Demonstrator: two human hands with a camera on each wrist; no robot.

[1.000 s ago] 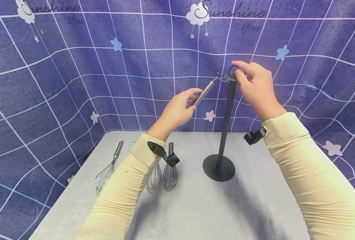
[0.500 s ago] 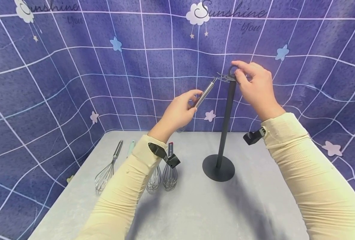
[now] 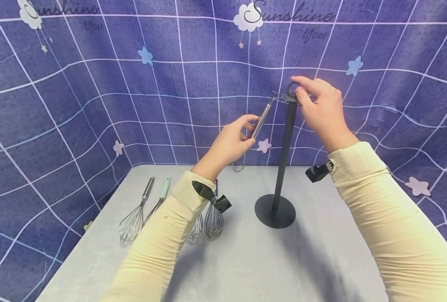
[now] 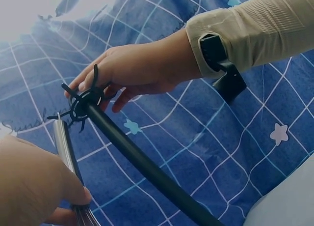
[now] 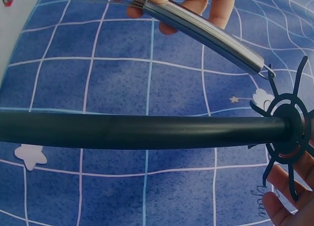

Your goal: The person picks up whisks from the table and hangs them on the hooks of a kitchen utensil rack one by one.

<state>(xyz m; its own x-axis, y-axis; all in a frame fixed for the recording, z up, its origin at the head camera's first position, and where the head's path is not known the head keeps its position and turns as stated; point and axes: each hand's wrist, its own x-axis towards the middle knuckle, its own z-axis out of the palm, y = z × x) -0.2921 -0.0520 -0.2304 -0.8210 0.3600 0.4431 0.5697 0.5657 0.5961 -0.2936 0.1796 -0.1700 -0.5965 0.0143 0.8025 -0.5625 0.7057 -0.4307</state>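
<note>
My left hand [image 3: 232,140] pinches a steel whisk [image 3: 262,121] by its handle, thumb on one side and fingers on the other. The whisk slants with its wire end down, partly hidden behind the hand. Its hanging loop [image 5: 268,72] is at one hook of a black rack stand [image 3: 284,159] and looks to be over that hook's tip. At the top of the stand, my right hand [image 3: 321,110] holds the small ring [image 3: 292,88] between thumb and fingers. Several hooks [image 4: 78,100] spread out round the pole's top.
Several more whisks lie on the grey table [image 3: 246,260] at left: a steel one [image 3: 133,222], one with a mint green handle [image 3: 165,188], and others [image 3: 214,222] partly behind my left sleeve. A patterned blue cloth [image 3: 193,84] hangs behind. The stand's round base [image 3: 275,218] rests on the table.
My left hand has shifted slightly right and down, turning the whisk's handle steeper while its loop stays by the hook. The whisk's wires now show below the hand. My right hand stays put.
</note>
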